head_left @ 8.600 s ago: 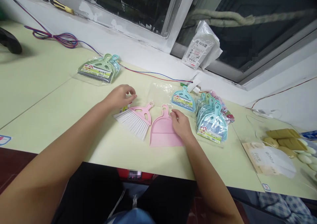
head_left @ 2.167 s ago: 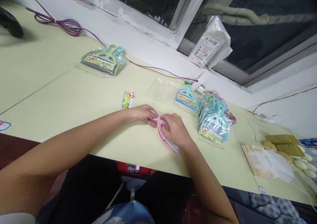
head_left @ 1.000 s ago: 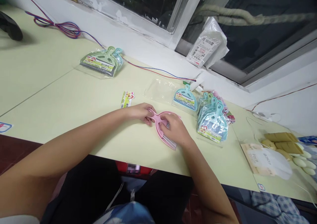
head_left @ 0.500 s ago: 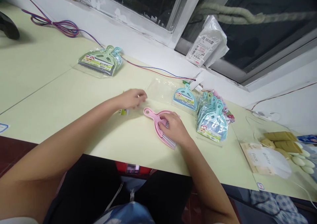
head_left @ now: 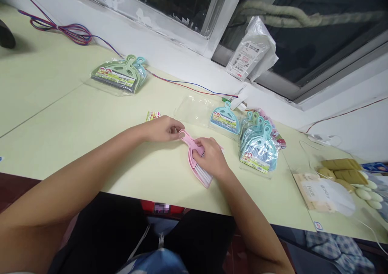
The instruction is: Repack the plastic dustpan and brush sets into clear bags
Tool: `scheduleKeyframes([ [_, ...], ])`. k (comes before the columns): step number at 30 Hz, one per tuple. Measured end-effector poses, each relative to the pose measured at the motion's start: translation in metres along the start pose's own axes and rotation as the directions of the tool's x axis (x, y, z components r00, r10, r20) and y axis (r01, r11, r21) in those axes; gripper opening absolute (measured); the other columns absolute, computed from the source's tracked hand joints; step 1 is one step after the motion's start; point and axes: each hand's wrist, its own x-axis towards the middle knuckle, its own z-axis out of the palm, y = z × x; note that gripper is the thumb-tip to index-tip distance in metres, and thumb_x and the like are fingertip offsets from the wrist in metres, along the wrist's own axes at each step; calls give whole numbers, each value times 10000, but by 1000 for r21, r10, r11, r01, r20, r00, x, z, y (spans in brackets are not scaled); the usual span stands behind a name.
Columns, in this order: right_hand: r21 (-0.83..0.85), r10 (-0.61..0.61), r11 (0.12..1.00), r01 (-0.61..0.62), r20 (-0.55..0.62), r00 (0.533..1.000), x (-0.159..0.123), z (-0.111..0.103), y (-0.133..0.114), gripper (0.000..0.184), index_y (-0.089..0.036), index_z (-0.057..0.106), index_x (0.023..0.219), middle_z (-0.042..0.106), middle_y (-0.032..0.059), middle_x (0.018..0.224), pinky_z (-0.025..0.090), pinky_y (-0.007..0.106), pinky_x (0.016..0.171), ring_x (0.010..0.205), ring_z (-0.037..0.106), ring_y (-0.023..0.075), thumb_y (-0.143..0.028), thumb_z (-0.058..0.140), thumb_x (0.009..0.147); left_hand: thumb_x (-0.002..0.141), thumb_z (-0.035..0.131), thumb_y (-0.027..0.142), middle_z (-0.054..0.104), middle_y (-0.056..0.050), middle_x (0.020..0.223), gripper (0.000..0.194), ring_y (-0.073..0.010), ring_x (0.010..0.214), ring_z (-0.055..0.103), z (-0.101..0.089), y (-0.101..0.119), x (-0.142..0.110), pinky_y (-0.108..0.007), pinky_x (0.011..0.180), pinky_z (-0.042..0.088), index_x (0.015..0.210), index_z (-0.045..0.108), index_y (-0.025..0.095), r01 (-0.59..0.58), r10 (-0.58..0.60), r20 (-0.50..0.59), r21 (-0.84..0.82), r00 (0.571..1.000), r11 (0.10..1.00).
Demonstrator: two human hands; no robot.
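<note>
A pink dustpan lies tilted on the table with a small brush nested in it, its pale bristles showing. My right hand is wrapped over brush and pan, thumb on the inner side. At the ring end of the handle, my left hand has its thumb and fingers closed on the tip. Just behind that hand lies a small printed card, partly covered by it. A flat clear plastic bag rests beyond the handle, beside a bagged blue dustpan set.
Several bagged dustpan sets are stacked at the right, and bagged green and blue ones lie at the back left. Red-blue cable runs along the wall. A wrapped box leans by the window. Face-towel packaging is far right.
My left hand has come down and right onto the handle's ring end, uncovering more of the card. The pink dustpan has turned slightly under my right hand.
</note>
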Motion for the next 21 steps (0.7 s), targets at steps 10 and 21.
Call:
scheduleKeyframes([
  [10, 11, 6, 1000, -6, 16, 1000, 1, -1, -1, 234, -221, 666, 1074, 731, 82, 1045, 512, 430, 919, 1025, 632, 279, -185, 605, 851, 762, 728, 435, 757, -10, 894, 315, -187, 802, 655, 1, -2, 1, -270, 729, 453, 1012, 806, 261, -18, 23, 69, -66, 997, 998],
  [21, -131, 263, 956, -261, -6, 965, 0, -1, 1, 203, -249, 639, 1046, 732, 52, 923, 470, 360, 721, 860, 670, 261, -322, 623, 857, 891, 553, 486, 583, -145, 1436, 596, -342, 1329, 513, -52, -64, -2, -411, 1051, 434, 1402, 612, 185, 248, -108, -290, 504, 951, 828],
])
